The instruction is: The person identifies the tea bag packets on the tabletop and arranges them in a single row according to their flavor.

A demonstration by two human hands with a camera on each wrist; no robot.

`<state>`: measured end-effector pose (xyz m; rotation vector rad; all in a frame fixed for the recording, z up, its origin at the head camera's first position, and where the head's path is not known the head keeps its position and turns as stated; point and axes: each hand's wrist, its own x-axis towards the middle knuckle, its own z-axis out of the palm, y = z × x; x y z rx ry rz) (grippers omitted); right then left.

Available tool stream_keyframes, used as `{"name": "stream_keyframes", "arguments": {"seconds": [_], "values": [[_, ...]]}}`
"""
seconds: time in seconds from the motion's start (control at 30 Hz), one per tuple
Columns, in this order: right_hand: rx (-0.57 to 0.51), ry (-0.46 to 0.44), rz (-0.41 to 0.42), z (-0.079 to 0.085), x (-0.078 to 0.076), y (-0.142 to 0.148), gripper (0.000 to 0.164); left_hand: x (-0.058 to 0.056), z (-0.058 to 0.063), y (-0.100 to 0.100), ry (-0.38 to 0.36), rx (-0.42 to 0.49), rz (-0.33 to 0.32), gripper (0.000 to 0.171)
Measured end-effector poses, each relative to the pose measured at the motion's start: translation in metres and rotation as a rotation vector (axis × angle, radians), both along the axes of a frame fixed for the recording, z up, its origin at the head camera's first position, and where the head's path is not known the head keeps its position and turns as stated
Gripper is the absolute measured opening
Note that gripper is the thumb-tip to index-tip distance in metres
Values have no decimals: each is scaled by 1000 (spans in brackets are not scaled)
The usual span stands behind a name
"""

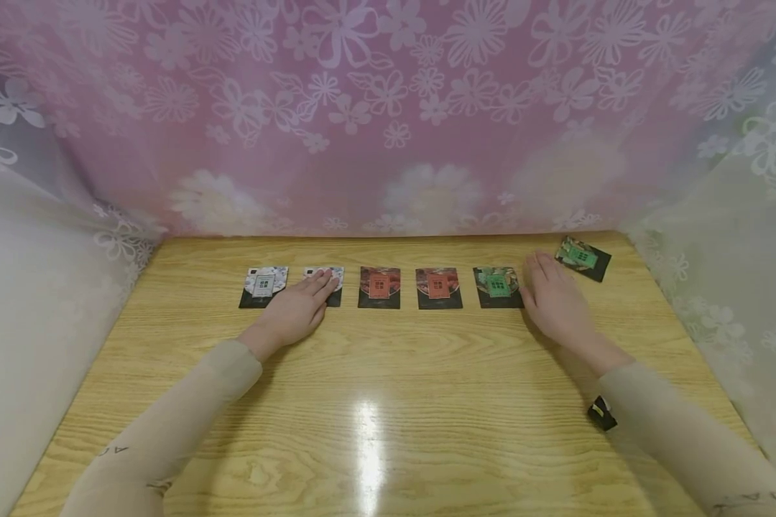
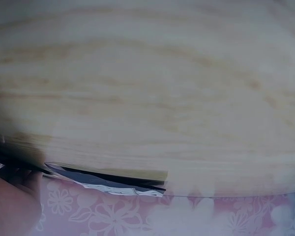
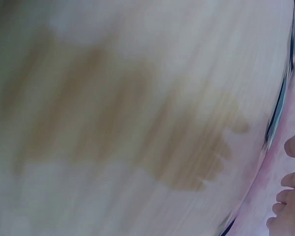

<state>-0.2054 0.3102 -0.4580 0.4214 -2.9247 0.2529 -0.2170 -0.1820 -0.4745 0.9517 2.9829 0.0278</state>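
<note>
Five flat packets stand in a row on the table in the head view. My left hand (image 1: 296, 310) lies with straight fingers over the second white-and-black packet (image 1: 336, 291), hiding much of it. To its left is another white-and-black packet (image 1: 262, 287). Two red-and-black packets (image 1: 379, 287) sit in the middle. My right hand (image 1: 559, 305), fingers extended, touches or nearly touches the right edge of a green-and-black packet (image 1: 496, 287). A second green packet (image 1: 583, 257) lies tilted beyond that hand. The left wrist view shows a packet (image 2: 108, 183) edge-on beside the fingers.
The wooden table (image 1: 375, 373) ends at a pink floral curtain (image 1: 388, 158) at the back. Pale fabric hangs on both sides. A small black object (image 1: 601, 414) is at the right sleeve.
</note>
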Motion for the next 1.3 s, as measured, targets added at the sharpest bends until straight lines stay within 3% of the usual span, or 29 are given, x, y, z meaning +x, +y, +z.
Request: {"name": "stream_keyframes", "arguments": {"seconds": [0.27, 0.63, 1.07, 1.3], "values": [[-16, -7, -38, 4, -14, 40, 61, 2, 1, -1, 0, -8, 6, 56], [-57, -111, -90, 2, -31, 83, 66, 0, 0, -1, 3, -7, 3, 56], [-30, -159, -121, -7, -46, 110, 61, -2, -4, -2, 11, 2, 6, 57], [24, -237, -113, -9, -46, 112, 59, -2, -5, -2, 12, -1, -2, 56]]}}
